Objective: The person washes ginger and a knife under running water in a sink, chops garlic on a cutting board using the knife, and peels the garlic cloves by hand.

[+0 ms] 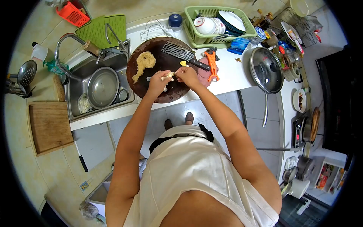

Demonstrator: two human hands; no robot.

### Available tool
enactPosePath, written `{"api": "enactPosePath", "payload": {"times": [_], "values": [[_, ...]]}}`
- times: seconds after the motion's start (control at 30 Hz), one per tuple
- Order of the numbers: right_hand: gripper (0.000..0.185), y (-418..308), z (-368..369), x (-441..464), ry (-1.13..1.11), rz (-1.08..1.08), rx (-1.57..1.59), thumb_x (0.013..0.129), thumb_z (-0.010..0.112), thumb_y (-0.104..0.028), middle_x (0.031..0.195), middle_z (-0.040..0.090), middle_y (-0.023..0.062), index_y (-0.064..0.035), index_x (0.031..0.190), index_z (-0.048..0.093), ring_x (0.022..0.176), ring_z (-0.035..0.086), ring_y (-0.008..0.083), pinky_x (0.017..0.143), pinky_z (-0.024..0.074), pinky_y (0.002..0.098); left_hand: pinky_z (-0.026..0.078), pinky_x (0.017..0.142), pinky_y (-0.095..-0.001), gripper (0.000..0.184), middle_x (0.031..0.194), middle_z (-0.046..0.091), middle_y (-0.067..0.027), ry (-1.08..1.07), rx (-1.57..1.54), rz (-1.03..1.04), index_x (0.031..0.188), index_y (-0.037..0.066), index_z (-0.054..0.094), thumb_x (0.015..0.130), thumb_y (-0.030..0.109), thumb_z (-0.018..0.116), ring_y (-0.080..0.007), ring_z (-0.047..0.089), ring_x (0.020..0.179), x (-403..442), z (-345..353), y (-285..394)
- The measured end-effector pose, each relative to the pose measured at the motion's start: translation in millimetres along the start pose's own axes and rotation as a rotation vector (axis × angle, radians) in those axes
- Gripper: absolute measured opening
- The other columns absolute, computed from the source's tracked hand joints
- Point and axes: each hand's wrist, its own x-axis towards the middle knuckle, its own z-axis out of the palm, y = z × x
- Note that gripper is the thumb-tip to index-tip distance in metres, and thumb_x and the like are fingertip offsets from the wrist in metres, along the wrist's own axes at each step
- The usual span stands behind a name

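My left hand (158, 82) is closed on a pale garlic clove (168, 76) over the round dark chopping board (141, 90). Just right of it, my right hand (188, 76) is pinched at the clove's edge; what sits between those fingertips is too small to make out. Beyond my hands lies a knife (177, 50) with a broad streaked blade and black handle. A pale yellow stringy bundle (145, 62) rests on the board's left side. Near the knife handle is a small yellow piece (183, 63). An orange peeler (212, 67) lies over something flat and pink (203, 77).
On the left, a metal basin (103, 87) sits in the sink (72, 99). A green dish rack (191, 33) with bowls stands behind the board. To the right, a lidded pan (266, 70) has its handle sticking past the counter edge. Bottles and jars crowd the back right.
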Motion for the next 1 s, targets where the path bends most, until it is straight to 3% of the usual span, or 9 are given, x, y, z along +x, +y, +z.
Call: {"api": "enactPosePath", "payload": {"times": [0.13,0.23,0.37,1.0], "values": [[0.017,-4,1,-3,-0.186,-0.027,0.072,0.084,0.064,-0.009,0.075,0.068,0.0066,0.0013,0.096,0.067,0.064,0.064,0.0099,0.06,0.054,0.0246,0.047,0.073,-0.0276,0.025,0.087,0.061,-0.0069,0.0,0.034,0.008,0.106,0.001,0.067,0.083,0.01,0.068,-0.0156,0.06,0.081,0,-1,2],[0.016,-8,5,-6,-0.133,-0.1,-0.175,0.085,0.065,-0.011,0.073,0.068,0.0068,0.0025,0.094,0.067,0.061,0.064,0.0103,0.058,0.0532,0.0243,0.048,0.073,-0.0297,0.025,0.088,0.062,-0.0092,0.025,0.141,0.083,0.105,0.001,0.067,0.081,0.009,0.068,-0.0199,0.061,0.08,-1,-1,4],[0.016,-16,3,-10,-0.081,-0.126,-0.169,0.085,0.066,-0.014,0.061,0.065,0.008,0.0019,0.085,0.067,0.053,0.062,0.014,0.053,0.05,0.0283,0.049,0.074,-0.0321,0.026,0.091,0.063,-0.0119,0.039,0.197,0.156,0.104,0.001,0.067,0.079,0.007,0.067,-0.0256,0.063,0.082,-1,1,6],[0.017,-22,-2,-9,-0.088,-0.247,-0.233,0.077,0.065,-0.013,0.06,0.065,0.0121,0.0029,0.081,0.067,0.052,0.064,0.0186,0.054,0.0509,0.0307,0.05,0.076,-0.0334,0.027,0.092,0.065,-0.0121,0.096,0.283,0.194,0.102,0.0,0.068,0.076,0.004,0.067,-0.0277,0.064,0.084,0,1,20]]}}
